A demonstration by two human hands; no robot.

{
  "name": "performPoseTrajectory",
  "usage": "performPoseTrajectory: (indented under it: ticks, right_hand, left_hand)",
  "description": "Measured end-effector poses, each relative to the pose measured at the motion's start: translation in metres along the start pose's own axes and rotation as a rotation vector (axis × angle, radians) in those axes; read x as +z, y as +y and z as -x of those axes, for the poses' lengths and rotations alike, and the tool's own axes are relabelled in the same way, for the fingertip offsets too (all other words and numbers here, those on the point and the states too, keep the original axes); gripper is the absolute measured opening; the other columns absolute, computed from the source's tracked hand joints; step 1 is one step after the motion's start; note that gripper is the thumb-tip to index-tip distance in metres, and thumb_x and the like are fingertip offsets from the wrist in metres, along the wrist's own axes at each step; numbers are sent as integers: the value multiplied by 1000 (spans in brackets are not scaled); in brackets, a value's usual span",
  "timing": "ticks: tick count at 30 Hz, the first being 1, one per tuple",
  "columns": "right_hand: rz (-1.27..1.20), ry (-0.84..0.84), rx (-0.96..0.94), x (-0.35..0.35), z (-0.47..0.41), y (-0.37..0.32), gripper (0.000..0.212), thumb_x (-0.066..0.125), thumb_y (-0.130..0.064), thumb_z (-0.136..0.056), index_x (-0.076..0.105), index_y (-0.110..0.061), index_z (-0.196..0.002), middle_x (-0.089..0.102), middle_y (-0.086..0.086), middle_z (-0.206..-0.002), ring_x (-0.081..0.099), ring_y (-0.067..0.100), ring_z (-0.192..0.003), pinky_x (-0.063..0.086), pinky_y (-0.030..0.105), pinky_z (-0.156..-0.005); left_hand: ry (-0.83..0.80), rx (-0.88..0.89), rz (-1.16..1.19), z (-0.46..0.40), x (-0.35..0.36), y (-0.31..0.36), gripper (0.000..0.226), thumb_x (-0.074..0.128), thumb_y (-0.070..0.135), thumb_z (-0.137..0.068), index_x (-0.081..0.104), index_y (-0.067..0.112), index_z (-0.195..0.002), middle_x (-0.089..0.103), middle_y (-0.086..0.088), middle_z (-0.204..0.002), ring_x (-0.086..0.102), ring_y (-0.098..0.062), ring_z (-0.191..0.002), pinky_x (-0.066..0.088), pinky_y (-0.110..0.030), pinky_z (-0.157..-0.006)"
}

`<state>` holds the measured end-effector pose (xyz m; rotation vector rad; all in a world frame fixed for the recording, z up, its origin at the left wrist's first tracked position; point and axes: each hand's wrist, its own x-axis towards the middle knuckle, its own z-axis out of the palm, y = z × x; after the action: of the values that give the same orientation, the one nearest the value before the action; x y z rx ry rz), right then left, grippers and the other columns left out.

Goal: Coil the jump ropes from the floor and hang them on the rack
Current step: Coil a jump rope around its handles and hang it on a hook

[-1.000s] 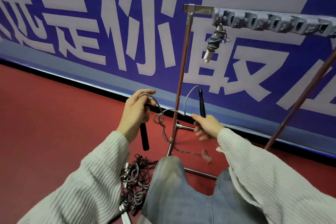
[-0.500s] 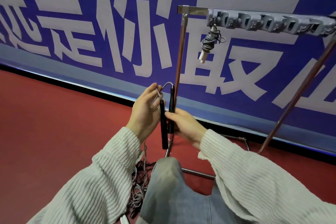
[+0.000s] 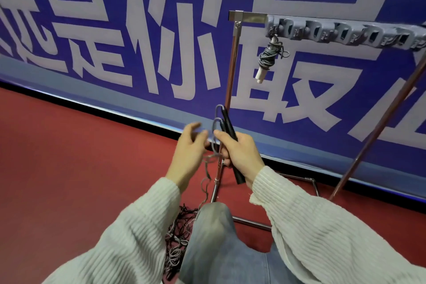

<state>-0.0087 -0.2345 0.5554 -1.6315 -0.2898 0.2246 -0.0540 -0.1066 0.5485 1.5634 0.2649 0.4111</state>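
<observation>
Head view shows the right hand curled around two black handles of a jump rope, held upright together in front of the rack's post. The grey cord loops from their tops and trails down to a tangled pile of ropes on the red floor. The left hand, blurred, hovers beside the cord with fingers loosely spread. One coiled rope hangs from the rack's hook bar.
</observation>
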Motion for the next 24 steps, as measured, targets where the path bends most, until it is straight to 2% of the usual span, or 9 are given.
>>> performPoseTrajectory:
  ticks: [4,7,9,12,16,18,20,23,24]
  right_hand:
    - [135,126,-13,9,-7,7,44,61,-63,-88,63,-23,-70,68,0,-72,70,26,-76,60,47,-79]
    - [359,217,-47,17,-10,6,58,36,-82,-80,61,-30,-73,57,1,-98,61,30,-100,53,52,-92]
    - [454,185,-51,19,-10,7,51,32,-73,-86,57,-28,-83,49,1,-105,56,32,-105,51,51,-95]
    - [766,-30,-93,20,-6,14,30,37,-46,-102,50,-20,-110,43,7,-121,50,34,-119,46,50,-100]
    - [937,-249,-105,20,5,12,47,40,-36,-101,37,-15,-143,31,5,-146,54,31,-118,49,50,-96]
    - [888,-285,-104,19,6,6,52,43,-34,-100,34,-16,-147,33,3,-144,60,26,-95,51,41,-80]
    - [625,-347,-72,13,7,3,53,57,-30,-99,33,-17,-145,44,1,-123,57,13,-82,49,27,-71]
    - [315,-507,-8,-3,3,7,85,78,-23,-89,23,-25,-153,46,-6,-113,54,4,-95,47,17,-81]
    - [260,-469,-11,-5,2,10,80,79,-23,-88,28,-28,-151,49,-7,-114,57,2,-96,48,19,-85]
  left_hand:
    - [-265,-79,72,23,19,-6,35,42,43,-109,67,27,-127,75,3,-119,71,-17,-112,58,-33,-93]
    - [-193,-237,212,23,28,1,43,42,52,-106,72,25,-120,76,-2,-114,71,-22,-109,58,-43,-88]
    - [-189,-363,253,17,29,4,54,44,61,-102,73,18,-117,76,-8,-116,70,-24,-109,56,-41,-86]
    - [-172,-487,386,7,25,7,56,45,58,-103,71,10,-117,72,-16,-123,68,-29,-118,51,-46,-106]
    - [-68,-498,375,1,18,1,43,50,37,-107,67,0,-121,74,-21,-114,72,-35,-108,56,-47,-96]
    - [-92,-426,288,1,16,-1,36,55,31,-106,66,-1,-118,76,-22,-103,75,-35,-96,59,-47,-85]
    - [-120,-386,327,1,14,2,24,55,26,-106,63,4,-110,70,-11,-80,68,-24,-70,57,-36,-63]
    - [-193,-347,469,-3,5,10,12,51,20,-107,58,10,-108,53,-2,-72,50,-14,-57,47,-27,-51]
    - [-207,-317,427,-6,3,9,13,50,19,-108,59,10,-110,52,-2,-72,50,-13,-55,46,-26,-50]
